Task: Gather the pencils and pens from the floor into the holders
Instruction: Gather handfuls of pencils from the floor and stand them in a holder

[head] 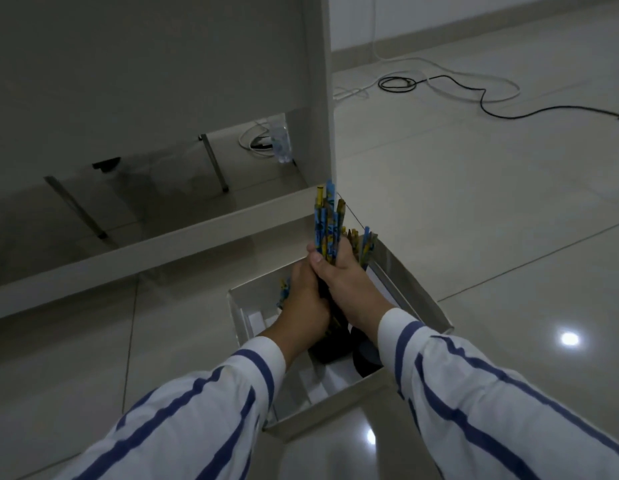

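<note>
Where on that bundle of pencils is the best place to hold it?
Around the middle, from both sides, as the left hand and right hand do now. The pencils stand upright and loose, so a wrap-around grip there likely keeps them together.

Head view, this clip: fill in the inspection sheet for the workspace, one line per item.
Surface: pale glossy floor tiles with lamp glare.
Job's things: a bundle of blue and yellow pencils held upright over an open box; more pencils stand at the box's far side; dark round holders sit in the box, partly hidden by the wrists.
Clutter: a clear plastic bottle under the white furniture.
Grippers: left hand and right hand both closed around the bundle.
Cables: a black cable and a white cable loose on the floor; more coiled beside the bottle.
Surroundings: white furniture panel, grey wall.
</note>
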Demonstrator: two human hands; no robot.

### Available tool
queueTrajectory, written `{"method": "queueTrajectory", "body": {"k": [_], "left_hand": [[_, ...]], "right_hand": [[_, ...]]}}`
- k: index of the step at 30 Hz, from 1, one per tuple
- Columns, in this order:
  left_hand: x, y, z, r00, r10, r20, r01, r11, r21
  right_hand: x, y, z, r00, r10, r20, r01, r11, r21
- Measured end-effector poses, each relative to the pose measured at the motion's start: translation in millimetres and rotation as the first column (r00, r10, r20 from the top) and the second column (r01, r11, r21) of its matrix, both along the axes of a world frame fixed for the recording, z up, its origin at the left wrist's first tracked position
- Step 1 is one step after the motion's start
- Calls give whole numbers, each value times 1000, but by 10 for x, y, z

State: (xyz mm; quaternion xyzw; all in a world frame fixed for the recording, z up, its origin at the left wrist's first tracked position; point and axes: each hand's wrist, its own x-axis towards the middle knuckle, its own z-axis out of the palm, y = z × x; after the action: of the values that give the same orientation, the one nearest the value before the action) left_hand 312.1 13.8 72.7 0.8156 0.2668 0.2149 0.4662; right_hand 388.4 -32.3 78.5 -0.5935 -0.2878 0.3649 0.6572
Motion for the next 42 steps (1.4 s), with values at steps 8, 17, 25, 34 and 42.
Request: {"method": "queueTrajectory", "body": {"k": [8,17,25,34,42], "left_hand": [[-84,-90,-135,992,124,-5,-123,990,70],[-120,-123,-265,979,134,-157,-122,989,85],[-72,-115,-358,970,168,-174,-163,986,41],[-106,-137,-354,978,149,-145,-146,989,27],[-115,-206,-261,968,192,-162,-198,980,-22]], "right_hand": [[-50,-63,-141,993,7,116,-10,1000,24],[-80,-104,-350,1000,-7,12,7,1000,-29],[-44,-84,-403,1000,1,26,2,995,-100],[-36,-117,-337,992,87,91,-69,980,-188],[70,-133,-286,975,122,-184,-158,968,-194]]}}
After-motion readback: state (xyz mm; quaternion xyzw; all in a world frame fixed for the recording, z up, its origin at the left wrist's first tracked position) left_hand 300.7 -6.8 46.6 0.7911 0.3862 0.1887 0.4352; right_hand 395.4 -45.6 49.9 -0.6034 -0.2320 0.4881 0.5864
